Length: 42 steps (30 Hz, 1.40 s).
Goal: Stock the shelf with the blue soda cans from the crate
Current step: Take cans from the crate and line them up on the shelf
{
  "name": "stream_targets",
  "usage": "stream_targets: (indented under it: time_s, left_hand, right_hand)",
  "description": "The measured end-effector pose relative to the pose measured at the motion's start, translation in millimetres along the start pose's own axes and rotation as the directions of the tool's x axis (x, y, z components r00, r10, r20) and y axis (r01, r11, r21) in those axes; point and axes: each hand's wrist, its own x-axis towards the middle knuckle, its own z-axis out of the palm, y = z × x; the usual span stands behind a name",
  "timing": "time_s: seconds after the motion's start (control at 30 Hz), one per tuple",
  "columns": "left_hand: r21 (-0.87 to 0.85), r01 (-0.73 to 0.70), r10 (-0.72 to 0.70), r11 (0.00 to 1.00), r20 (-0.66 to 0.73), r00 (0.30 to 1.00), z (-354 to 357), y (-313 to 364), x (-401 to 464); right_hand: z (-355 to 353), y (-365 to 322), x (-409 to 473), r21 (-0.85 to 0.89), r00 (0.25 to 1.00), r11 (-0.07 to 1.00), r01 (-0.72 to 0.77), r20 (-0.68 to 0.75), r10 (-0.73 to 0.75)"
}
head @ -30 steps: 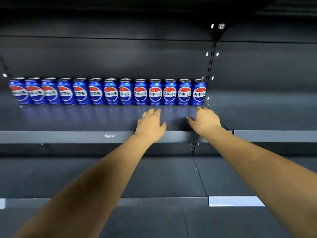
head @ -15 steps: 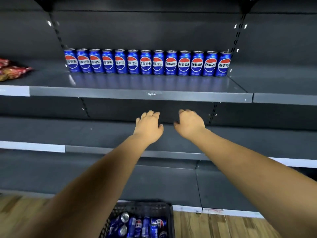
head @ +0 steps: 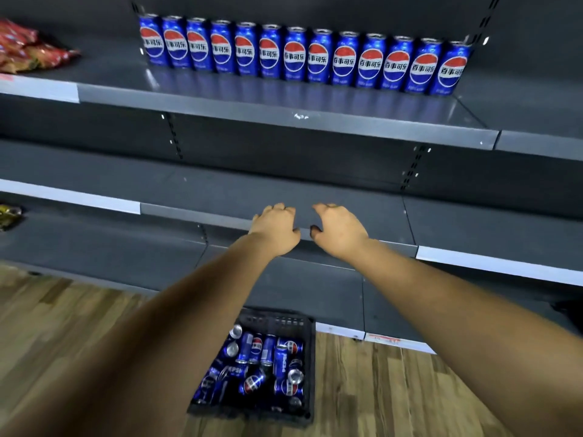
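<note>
Blue soda cans (head: 303, 55) upright along grey shelf (head: 284, 105)

- A row of blue soda cans (head: 303, 55) on the shelf, each with a red, white and blue round emblem crossed by white characters.
- Dark grey shelf (head: 284, 111) with a paler grey front edge.
- Black crate (head: 310, 357) with a jumble of blue and silver cans.
- Brown wood-grain floor (head: 63, 316).
- Red snack packets (head: 28, 48), upper left.
</note>
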Motion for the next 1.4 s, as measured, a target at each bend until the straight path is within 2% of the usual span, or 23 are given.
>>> stream_targets:
  time_s: [0.23,0.47,0.7,1.03,1.2,1.4]
  left_hand:
    - [-0.207,-0.034,0.022,0.978,-0.06,0.998,5,-68,-27]
    - [-0.165,-0.068,0.063,0.984,-0.038,0.997,7,-194,-55]
    - [-0.158,-0.031,0.042,0.987,0.067,0.997,28,-279,-66]
    - [-0.102,-0.062,0.089,0.993,0.281,0.956,95,-293,-14]
    - [0.063,-0.148,0.104,0.987,0.456,0.884,150,-306,10]
    - [0.087,-0.101,0.037,0.991,0.552,0.833,208,-337,25]
  right_hand:
    - [28,-55,-1,0.042,0.999,0.999,0.002,-0.038,-0.001]
    - [79,-154,6,0.191,0.996,0.979,-0.065,-0.05,0.076]
    - [151,-207,4,0.23,0.979,0.952,-0.202,0.077,0.189]
    - [215,-162,20,0.329,0.884,0.823,-0.464,0.241,0.401]
    - [251,-139,34,0.438,0.81,0.688,-0.579,0.211,0.547]
    - [329,-127,37,0.483,0.725,0.554,-0.678,0.316,0.612]
